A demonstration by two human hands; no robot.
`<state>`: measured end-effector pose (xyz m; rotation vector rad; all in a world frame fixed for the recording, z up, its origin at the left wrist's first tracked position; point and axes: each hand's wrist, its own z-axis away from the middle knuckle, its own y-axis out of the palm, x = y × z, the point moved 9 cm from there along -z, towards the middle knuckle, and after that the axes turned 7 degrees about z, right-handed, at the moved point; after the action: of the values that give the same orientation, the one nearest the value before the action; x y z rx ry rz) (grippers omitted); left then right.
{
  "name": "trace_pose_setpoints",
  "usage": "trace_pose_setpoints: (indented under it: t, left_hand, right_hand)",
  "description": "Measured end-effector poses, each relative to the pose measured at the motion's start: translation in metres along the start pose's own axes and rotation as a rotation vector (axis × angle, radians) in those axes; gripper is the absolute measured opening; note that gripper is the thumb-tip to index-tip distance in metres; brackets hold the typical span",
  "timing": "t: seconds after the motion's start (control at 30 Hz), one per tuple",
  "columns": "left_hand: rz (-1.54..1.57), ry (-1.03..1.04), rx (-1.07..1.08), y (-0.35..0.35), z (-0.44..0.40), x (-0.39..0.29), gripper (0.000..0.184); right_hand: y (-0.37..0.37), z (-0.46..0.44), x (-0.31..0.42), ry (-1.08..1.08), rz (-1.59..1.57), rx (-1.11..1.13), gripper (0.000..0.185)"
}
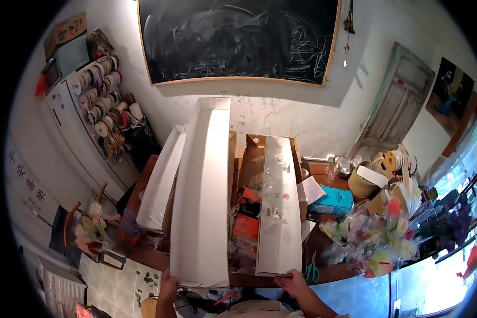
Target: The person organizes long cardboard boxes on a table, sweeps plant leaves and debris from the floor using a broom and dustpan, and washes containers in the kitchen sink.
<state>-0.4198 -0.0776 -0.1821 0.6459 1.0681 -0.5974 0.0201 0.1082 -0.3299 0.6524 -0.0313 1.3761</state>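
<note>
One long, narrow white cardboard box [163, 183] sits leftmost over a brown wooden table [148, 258]. The left hand [167, 286] meets the near left corner of a larger white cardboard box [202, 201]; I cannot tell its grip. Rightward, an orange-and-black packet [246, 218], then a white cardboard box of clear plastic [279, 238], near end touched by the right hand [294, 284], grip also unclear.

Fisheye curve, black corners; window [465, 151] glaring blue-white at right; shadow below blackboard [238, 42].
</note>
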Motion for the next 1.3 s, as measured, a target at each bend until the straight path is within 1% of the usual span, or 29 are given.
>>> trace_pose_setpoints:
  t: [0.03, 0.07, 0.17, 0.27, 0.37, 0.4, 0.47, 0.57, 0.63, 0.67, 0.73, 0.77, 0.87, 0.97, 1.07, 1.17, 1.2, 1.27, 1.3]
  left_hand:
    - [-0.027, 0.024, 0.016, 0.013, -0.001, -0.001, 0.058]
    - [0.041, -0.021, -0.037, 0.018, -0.011, 0.013, 0.055]
    - [-0.023, 0.069, 0.077, 0.066, -0.047, 0.033, 0.055]
    - [0.006, -0.104, 0.115, 0.111, -0.071, 0.07, 0.056]
    - [-0.099, -0.084, 0.19, 0.122, -0.102, 0.114, 0.054]
    - [-0.04, -0.117, 0.143, 0.126, -0.096, 0.108, 0.053]
    - [0.072, -0.181, 0.054, 0.142, -0.065, 0.072, 0.052]
    - [0.1, -0.107, 0.211, 0.148, -0.049, 0.023, 0.05]
    - [0.036, -0.146, 0.189, 0.157, -0.027, 0.009, 0.056]
    - [0.006, -0.165, 0.174, 0.16, -0.017, 0.004, 0.059]
    - [0.073, -0.152, 0.119, 0.174, 0.0, -0.009, 0.056]
    - [0.106, -0.148, 0.091, 0.179, 0.007, -0.011, 0.055]
    - [0.057, -0.092, 0.031, 0.186, 0.01, -0.002, 0.055]
    - [-0.051, -0.041, 0.06, 0.216, 0.025, -0.002, 0.056]
    - [-0.155, 0.145, 0.138, 0.227, 0.001, 0.01, 0.063]
    - [-0.349, -0.158, 0.052, 0.235, -0.001, 0.023, 0.064]
    - [-0.303, -0.18, 0.095, 0.23, -0.013, 0.044, 0.063]
    - [-0.201, -0.221, 0.171, 0.209, -0.046, 0.094, 0.061]
    - [-0.262, -0.247, 0.148, 0.206, -0.044, 0.099, 0.06]
  right_hand:
    - [-0.002, 0.002, 0.007, -0.021, 0.002, -0.001, 0.046]
    - [-0.002, 0.004, 0.012, -0.026, 0.01, 0.01, 0.048]
    - [-0.007, 0.009, 0.018, -0.016, -0.003, 0.034, 0.05]
    - [-0.012, 0.008, 0.019, 0.014, -0.048, 0.049, 0.05]
    - [-0.013, 0.008, 0.019, 0.014, -0.028, 0.09, 0.048]
    - [-0.018, 0.005, 0.018, 0.016, 0.0, 0.112, 0.047]
    - [-0.029, -0.006, 0.012, 0.027, 0.021, 0.129, 0.044]
    - [-0.041, -0.023, 0.001, 0.049, 0.043, 0.128, 0.039]
    - [-0.039, -0.023, -0.002, 0.053, 0.107, 0.142, 0.039]
    - [-0.041, -0.018, 0.0, 0.038, 0.114, 0.097, 0.036]
    - [-0.043, -0.031, -0.002, 0.041, 0.112, 0.123, 0.035]
    - [-0.047, -0.037, -0.005, 0.046, 0.109, 0.134, 0.035]
    - [-0.039, -0.027, 0.007, 0.017, -0.004, 0.142, 0.034]
    - [-0.039, -0.038, 0.016, 0.044, -0.036, 0.273, 0.031]
    - [-0.037, -0.029, 0.018, 0.116, 0.021, 0.304, 0.035]
    - [-0.04, -0.033, 0.021, 0.149, 0.075, 0.326, 0.041]
    - [-0.042, -0.037, 0.024, 0.102, 0.108, 0.336, 0.049]
    - [-0.043, -0.022, 0.035, 0.116, 0.139, 0.299, 0.052]
    - [-0.041, -0.017, 0.038, 0.125, 0.158, 0.282, 0.053]
